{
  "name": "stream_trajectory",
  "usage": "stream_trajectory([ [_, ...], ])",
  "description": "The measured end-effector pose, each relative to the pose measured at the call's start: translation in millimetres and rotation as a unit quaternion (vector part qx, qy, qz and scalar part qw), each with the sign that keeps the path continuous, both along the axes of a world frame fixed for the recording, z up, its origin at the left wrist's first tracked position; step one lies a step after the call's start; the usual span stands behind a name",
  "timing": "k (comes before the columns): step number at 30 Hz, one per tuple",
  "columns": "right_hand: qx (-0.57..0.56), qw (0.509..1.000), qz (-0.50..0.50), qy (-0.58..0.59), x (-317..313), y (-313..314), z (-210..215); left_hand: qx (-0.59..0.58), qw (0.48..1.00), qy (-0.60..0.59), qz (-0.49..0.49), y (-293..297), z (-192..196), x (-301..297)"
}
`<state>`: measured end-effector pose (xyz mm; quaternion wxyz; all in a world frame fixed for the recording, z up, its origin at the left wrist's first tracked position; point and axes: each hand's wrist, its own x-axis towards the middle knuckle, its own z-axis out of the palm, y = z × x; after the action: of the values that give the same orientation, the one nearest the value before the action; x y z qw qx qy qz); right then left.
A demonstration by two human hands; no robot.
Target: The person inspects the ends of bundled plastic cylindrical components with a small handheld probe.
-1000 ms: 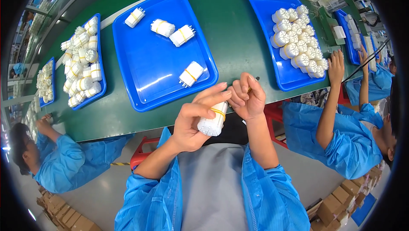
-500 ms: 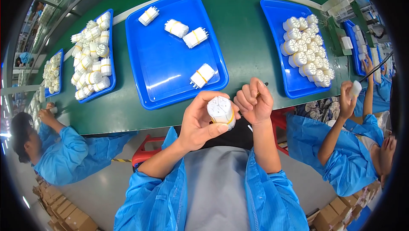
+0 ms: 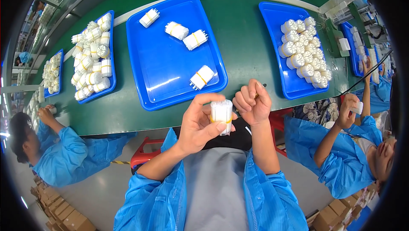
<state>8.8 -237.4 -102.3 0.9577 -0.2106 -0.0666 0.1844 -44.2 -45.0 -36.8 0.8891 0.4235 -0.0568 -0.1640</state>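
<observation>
My left hand [image 3: 197,124] is closed around a round bundle of white plastic pieces [image 3: 221,115] with a yellow rubber band about its middle. The bundle stands upright in my fingers, its side facing me. Close beside it on the right, my right hand [image 3: 255,103] is curled shut, thumb against the fingers, around a thin dark tool [image 3: 264,85] whose tip shows past the knuckles. The tool's kind is hidden by the fingers. Beyond my hands lies a blue tray [image 3: 159,73] with several similar banded bundles [image 3: 202,77] on their sides.
To the right is a blue tray [image 3: 294,89] packed with upright white bundles [image 3: 303,50]. A heaped blue tray [image 3: 113,75] stands at the left on the green table [image 3: 243,39]. Co-workers in blue sit on both sides; one's hand [image 3: 347,111] holds a white piece at the right.
My left hand has tipped the bundle from showing its segmented end to showing its banded side. My right hand is nearly still. The right co-worker's held piece has moved lower.
</observation>
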Motion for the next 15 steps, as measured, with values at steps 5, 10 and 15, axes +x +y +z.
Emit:
stream_trajectory([
  [5,0.004,1.0,0.001,0.002,0,1,-1,-0.019,1.0,-0.007,-0.011,7,-11,0],
  [10,0.004,1.0,0.002,0.003,1,-2,0,-0.037,0.999,-0.004,-0.009,8,-10,5],
  [15,0.01,0.999,-0.029,0.031,-6,-2,-3,-0.021,0.987,0.058,0.148,23,-14,24],
])
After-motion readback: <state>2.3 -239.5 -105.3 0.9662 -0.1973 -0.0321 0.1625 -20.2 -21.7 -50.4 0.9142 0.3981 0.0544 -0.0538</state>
